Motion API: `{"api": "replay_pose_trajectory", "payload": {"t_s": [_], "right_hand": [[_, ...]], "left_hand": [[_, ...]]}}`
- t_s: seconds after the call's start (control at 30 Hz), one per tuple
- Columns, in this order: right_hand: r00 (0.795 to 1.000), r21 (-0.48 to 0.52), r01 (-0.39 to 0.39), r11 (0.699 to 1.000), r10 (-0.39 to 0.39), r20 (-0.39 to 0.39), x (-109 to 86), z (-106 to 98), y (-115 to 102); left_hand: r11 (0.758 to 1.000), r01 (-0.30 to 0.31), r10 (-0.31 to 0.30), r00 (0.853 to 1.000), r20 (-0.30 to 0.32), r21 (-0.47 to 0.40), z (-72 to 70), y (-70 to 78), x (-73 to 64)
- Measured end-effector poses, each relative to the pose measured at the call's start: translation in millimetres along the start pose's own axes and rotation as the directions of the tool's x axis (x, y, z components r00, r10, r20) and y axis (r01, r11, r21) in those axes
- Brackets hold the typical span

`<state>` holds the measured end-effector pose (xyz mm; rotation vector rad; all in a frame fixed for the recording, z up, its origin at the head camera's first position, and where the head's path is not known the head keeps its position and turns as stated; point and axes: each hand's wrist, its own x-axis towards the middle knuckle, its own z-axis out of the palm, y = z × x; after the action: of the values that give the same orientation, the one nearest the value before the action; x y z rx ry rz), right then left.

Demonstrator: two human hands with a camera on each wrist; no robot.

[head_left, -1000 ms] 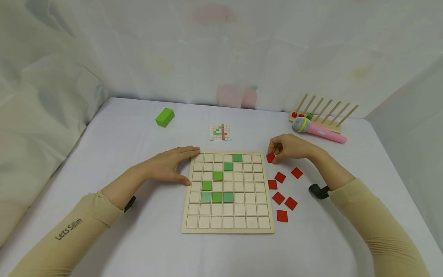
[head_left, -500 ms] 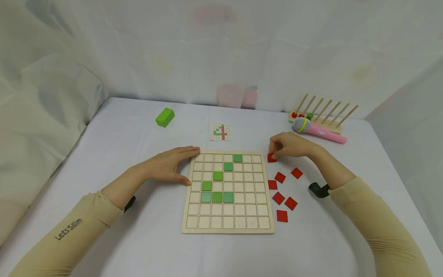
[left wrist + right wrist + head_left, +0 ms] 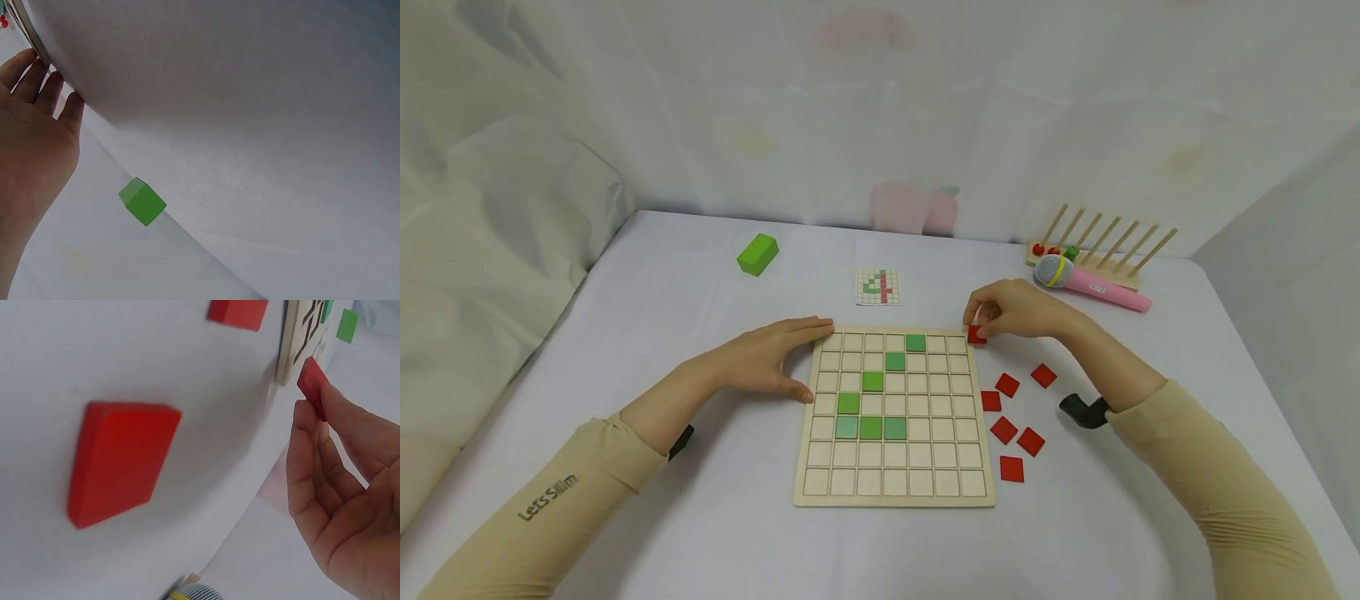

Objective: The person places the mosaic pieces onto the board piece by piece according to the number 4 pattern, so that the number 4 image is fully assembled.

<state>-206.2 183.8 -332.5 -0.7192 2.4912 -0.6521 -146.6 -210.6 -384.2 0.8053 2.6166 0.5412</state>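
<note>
Between thumb and fingers my right hand [image 3: 1018, 308] pinches a red square tile [image 3: 312, 384], close to the far right corner of the wooden grid board [image 3: 895, 500]. In the head view that tile overlaps the board's edge. My left hand [image 3: 763, 357] rests with straight fingers along the board's left side, fingertips at the far left corner and thumb at the rim. Green tiles [image 3: 872, 381] sit in several squares, forming a slanting line and a short row. Several loose red tiles [image 3: 1011, 468] lie right of the board.
Behind the board lies a small card [image 3: 877, 287] printed with a coloured grid pattern. A green block [image 3: 757, 254] stands at the back left. At the back right, a pink microphone [image 3: 1097, 285] lies before a wooden peg rack [image 3: 1131, 279].
My right hand has lifted the red tile from the table beside the board and moved slightly left and away, to the board's far right corner. My left hand stays put.
</note>
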Motion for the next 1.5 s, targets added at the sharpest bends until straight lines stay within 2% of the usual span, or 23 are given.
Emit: {"api": "replay_pose_trajectory", "payload": {"t_s": [0.33, 0.77, 1.03, 1.5], "right_hand": [[1.0, 0.008, -0.01, 1.0, 0.01, 0.002, 8.2, 10, -21], [0.997, 0.07, 0.053, 0.996, -0.057, 0.053, 21.7, 22, -44], [0.994, 0.063, 0.096, 0.993, -0.099, 0.052, 28.9, 32, -50], [0.995, 0.043, 0.079, 0.996, -0.081, 0.063, 34.3, 43, -54]], "left_hand": [[1.0, -0.004, 0.004, 1.0, 0.003, 0.009, -0.2, 0.0, 0.0], [1.0, -0.014, 0.014, 1.0, 0.005, 0.004, 0.4, -0.2, 0.4], [1.0, -0.007, 0.007, 1.0, 0.002, 0.003, 0.7, -0.6, 0.5], [0.999, -0.033, 0.034, 0.999, -0.021, 0.015, 0.0, -0.1, -1.1]]}}
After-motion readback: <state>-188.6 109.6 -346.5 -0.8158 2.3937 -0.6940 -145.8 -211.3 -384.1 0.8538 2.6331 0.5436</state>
